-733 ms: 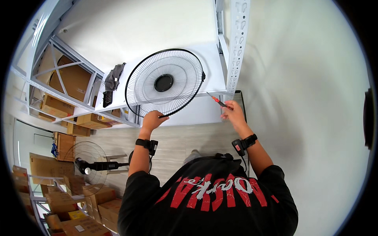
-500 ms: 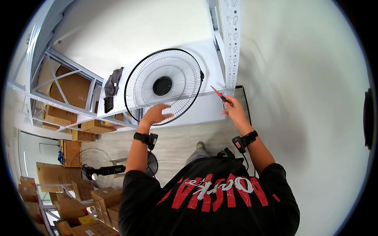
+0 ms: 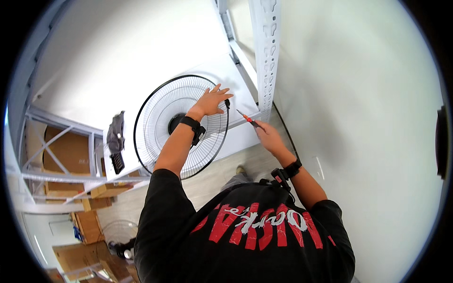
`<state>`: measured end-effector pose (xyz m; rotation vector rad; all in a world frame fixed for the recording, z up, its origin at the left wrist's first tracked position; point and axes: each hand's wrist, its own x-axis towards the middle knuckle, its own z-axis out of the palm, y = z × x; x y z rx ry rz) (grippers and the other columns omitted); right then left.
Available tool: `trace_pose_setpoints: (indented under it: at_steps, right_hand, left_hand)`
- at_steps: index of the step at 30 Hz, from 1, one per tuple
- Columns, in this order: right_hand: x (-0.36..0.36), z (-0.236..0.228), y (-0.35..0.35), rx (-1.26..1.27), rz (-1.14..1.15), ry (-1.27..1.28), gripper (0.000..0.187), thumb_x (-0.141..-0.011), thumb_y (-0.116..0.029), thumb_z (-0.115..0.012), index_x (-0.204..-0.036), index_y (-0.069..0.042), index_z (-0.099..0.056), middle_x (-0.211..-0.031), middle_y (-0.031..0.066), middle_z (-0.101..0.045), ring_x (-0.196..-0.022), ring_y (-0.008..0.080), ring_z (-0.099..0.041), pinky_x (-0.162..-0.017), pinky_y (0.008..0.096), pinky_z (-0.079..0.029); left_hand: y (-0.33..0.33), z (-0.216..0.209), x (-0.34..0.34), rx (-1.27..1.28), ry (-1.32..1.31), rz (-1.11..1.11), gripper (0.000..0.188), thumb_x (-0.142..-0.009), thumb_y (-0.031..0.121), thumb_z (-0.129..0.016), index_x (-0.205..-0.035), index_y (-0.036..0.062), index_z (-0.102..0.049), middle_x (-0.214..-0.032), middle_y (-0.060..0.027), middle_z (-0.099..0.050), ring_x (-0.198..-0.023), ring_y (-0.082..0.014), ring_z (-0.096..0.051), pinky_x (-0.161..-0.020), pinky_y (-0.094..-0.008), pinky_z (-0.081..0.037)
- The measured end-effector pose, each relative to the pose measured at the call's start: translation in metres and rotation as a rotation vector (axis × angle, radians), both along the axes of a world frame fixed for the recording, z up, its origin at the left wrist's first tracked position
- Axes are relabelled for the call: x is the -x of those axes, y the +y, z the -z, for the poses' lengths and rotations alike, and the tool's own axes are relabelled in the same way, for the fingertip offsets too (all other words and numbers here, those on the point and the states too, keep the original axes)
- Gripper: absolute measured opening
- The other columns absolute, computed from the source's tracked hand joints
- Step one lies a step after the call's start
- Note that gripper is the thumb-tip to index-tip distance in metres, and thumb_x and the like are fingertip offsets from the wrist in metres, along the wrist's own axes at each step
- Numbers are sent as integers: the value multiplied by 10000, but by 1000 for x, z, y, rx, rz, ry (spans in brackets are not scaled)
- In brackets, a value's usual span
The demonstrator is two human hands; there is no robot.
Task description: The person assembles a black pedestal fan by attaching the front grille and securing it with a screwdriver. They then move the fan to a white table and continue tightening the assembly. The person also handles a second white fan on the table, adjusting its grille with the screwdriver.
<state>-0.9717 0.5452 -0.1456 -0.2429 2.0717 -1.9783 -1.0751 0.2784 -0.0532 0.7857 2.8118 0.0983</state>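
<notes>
A round black wire fan grille point(image 3: 153, 111) with a dark centre disc point(image 3: 175, 124) lies on the white shelf point(image 3: 222, 70). My left hand point(image 3: 212, 101) reaches across the grille, fingers spread over its right side near a small black clip point(image 3: 227, 104) on the rim. Just right of the rim, my right hand point(image 3: 270, 139) is closed on a screwdriver point(image 3: 250, 121) with a red and black handle. Its tip points up and left toward the clip and stays apart from it.
A grey cloth-like bundle point(image 3: 115, 132) and a black slotted piece point(image 3: 117, 162) lie at the shelf's left end. A perforated metal upright point(image 3: 268, 56) stands beyond my right hand. Cardboard boxes point(image 3: 71, 151) sit lower left, near another fan point(image 3: 120, 233).
My left hand has moved from the grille's near edge up and right, across to the rim clip. The screwdriver has come closer to the rim. The whole view has shifted.
</notes>
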Motion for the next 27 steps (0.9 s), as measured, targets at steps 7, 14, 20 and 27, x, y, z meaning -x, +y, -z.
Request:
trace_pose_setpoints:
  at_steps: [7,14,20,27]
  right_hand:
    - [-3,0,-33,-81,163,19,351,-930,-106,-488,-1258,-30,-585,-797,-24,-523,-666,59,-463,-594,221,-392]
    - [-7,6,-59,-5,192,-67,356,-939,-91,-475,-1280,-46,-570,-800,-44,-498,-621,32,-431,-547,198,-361]
    - [-3,0,-65,-5,155,-135,374,-934,-76,-485,-1303,-34,-529,-812,-25,-520,-619,40,-437,-543,209,-375]
    - [6,6,-82,-198,155,-29,322,-907,-112,-539,-1214,-15,-537,-778,57,-584,-687,134,-541,-642,295,-443]
  left_hand:
    - [-28,50,45,-165,-1,134,380,-769,243,-746,-1135,187,-659,-1157,-27,-631,-1211,-240,-508,-1104,-612,-233]
    - [-32,44,46,-193,27,159,286,-739,280,-758,-1009,196,-714,-995,16,-687,-1037,-217,-589,-1115,-595,-210]
    - [-39,53,49,-261,32,171,286,-725,278,-767,-997,203,-722,-999,33,-694,-1033,-205,-577,-1115,-584,-217]
    - [-46,53,49,-341,34,116,274,-724,258,-768,-987,194,-725,-1008,35,-691,-1041,-201,-570,-1131,-568,-194]
